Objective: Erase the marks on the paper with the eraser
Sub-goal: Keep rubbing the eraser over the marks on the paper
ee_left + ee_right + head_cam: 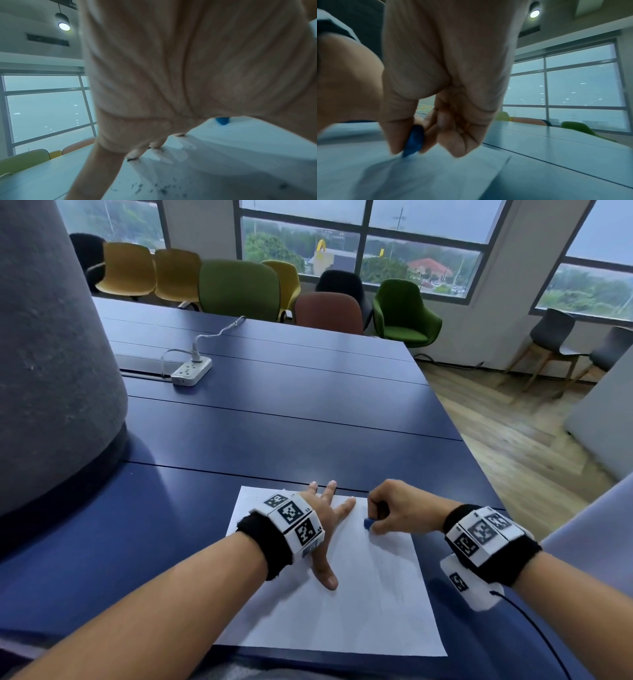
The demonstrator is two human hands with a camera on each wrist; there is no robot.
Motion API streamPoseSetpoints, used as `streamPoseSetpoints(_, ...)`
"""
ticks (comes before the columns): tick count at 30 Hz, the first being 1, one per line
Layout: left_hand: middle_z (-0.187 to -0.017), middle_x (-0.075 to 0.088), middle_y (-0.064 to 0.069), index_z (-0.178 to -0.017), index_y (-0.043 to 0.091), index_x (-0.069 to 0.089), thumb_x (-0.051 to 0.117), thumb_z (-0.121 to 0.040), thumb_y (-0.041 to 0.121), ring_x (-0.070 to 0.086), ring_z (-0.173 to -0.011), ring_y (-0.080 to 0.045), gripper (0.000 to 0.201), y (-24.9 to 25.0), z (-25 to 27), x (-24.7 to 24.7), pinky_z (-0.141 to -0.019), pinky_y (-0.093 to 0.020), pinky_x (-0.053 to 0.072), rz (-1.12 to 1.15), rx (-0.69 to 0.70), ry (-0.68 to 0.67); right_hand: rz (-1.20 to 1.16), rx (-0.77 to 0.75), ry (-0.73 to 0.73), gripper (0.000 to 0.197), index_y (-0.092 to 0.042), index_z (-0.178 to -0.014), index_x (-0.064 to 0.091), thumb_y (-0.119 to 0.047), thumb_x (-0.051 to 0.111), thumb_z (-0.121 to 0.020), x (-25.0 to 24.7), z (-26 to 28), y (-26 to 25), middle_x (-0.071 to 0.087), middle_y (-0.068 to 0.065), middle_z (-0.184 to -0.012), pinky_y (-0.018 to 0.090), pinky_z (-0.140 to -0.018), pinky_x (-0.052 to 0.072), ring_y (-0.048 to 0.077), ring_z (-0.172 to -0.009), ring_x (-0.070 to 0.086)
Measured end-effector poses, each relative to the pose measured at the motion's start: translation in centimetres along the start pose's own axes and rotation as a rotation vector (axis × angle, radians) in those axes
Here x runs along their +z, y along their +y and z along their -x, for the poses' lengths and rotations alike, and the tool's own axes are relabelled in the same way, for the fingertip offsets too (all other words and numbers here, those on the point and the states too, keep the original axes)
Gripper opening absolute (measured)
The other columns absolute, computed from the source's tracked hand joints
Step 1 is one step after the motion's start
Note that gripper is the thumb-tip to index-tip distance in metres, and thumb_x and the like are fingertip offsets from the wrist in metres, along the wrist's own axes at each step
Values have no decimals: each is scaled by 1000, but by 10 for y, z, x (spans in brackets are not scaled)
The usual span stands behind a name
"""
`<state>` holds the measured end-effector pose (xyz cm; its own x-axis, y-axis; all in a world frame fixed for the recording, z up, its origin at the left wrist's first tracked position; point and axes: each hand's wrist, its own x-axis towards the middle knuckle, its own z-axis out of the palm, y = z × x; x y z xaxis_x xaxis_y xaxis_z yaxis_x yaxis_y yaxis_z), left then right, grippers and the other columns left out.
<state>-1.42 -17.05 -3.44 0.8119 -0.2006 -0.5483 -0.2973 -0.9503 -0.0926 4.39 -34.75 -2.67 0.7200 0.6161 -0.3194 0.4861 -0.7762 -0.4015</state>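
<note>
The eraser (368, 523) sits pinched in my right hand (399, 506), its tip on the paper (359, 611) near the far right corner. To rub well, I should keep strokes short and light so the sheet doesn't buckle. My left hand (323, 520) lies spread flat on the paper, fingers straight, pinning it to the counter (274, 440). Grey crumbs (154, 188) lie scattered near my left fingers.

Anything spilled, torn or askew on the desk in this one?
Only dark crumbs scattered on the paper near the left hand. The sheet lies flat, slightly turned to the table edge. No tears visible.
</note>
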Motion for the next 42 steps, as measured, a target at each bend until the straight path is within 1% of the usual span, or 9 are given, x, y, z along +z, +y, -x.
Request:
streamPoseSetpoints(3, -159, -26, -7, -151, 34, -22, 81, -54, 69, -13, -148, -37, 146, 0, 0, -1, -112, -57, 25, 1, 7, 3, 6, -20, -138, 16, -17, -69, 61, -21, 75, -76, 3, 7, -5, 53, -11, -59, 19, -54, 39, 3, -51, 45)
streamPoseSetpoints(8, -159, -26, -6, -150, 35, -23, 81, -54, 70, -12, -148, -37, 146, 0, 1, 0, -112, -56, 26, -2, 7, 12, 10, 69, 118, 16, -17, -70, 59, -19, 72, -81, -5, -1, 12, 57, -9, -67, 19, -56, 41, 5, -57, 49)
streamPoseSetpoints(13, -159, -27, -7, -150, 35, -23, 81, -53, 69, -13, -147, -38, 147, -1, -1, 0, -113, -56, 24, 6, 12, 6, 42, -23, -100, 15, -18, -71, 61, -20, 73, -79, 6, 12, -6, 54, -11, -60, 13, -51, 38, 2, -50, 46)
streamPoseSetpoints(18, -159, -28, -5, -150, 37, -24, 81, -52, 71, -13, -147, -36, 147, -2, -3, 1, -112, -56, 25, 4, 4, -3, 28, 64, 121, 21, -21, -68, 56, -20, 70, -83, -4, 3, 13, 55, -9, -66, 15, -53, 37, 4, -54, 47)
streamPoseSetpoints(22, -159, -28, -7, -150, 36, -24, 81, -52, 71, -13, -148, -37, 148, -1, -3, 1, -112, -57, 24, 3, 5, -2, 57, -35, -81, 19, -18, -69, 57, -21, 72, -81, 8, 15, -5, 54, -9, -62, 14, -50, 38, 4, -50, 45)
streamPoseSetpoints(27, -160, -25, -7, -151, 35, -22, 81, -52, 70, -12, -148, -37, 148, -3, -3, 1, -113, -55, 24, 4, 7, 15, 68, 62, 80, 16, -19, -72, 58, -22, 70, -83, -4, 4, 7, 58, -8, -71, 17, -56, 40, 6, -60, 50)
streamPoseSetpoints(32, -159, -27, -7, -150, 36, -23, 82, -50, 70, -13, -147, -37, 149, -2, -5, 2, -113, -57, 24, 9, 1, 5, 86, -21, -95, 23, -24, -66, 55, -22, 71, -81, 9, 20, -10, 53, -11, -63, 14, -52, 37, 4, -52, 46)
streamPoseSetpoints(37, -160, -24, -6, -151, 35, -20, 82, -52, 69, -12, -148, -36, 147, -1, -4, 2, -110, -58, 28, 4, 3, 24, 81, 49, 85, 24, -22, -66, 53, -20, 70, -83, -2, 9, 0, 56, -9, -67, 17, -54, 38, 5, -55, 47)
streamPoseSetpoints(42, -160, -25, -7, -151, 34, -22, 82, -51, 70, -12, -148, -36, 149, 1, -5, 3, -112, -57, 25, -9, -2, 19, 93, -71, -158, 21, -22, -68, 56, -20, 73, -81, 11, 26, -17, 53, -12, -60, 14, -50, 38, 1, -50, 48)
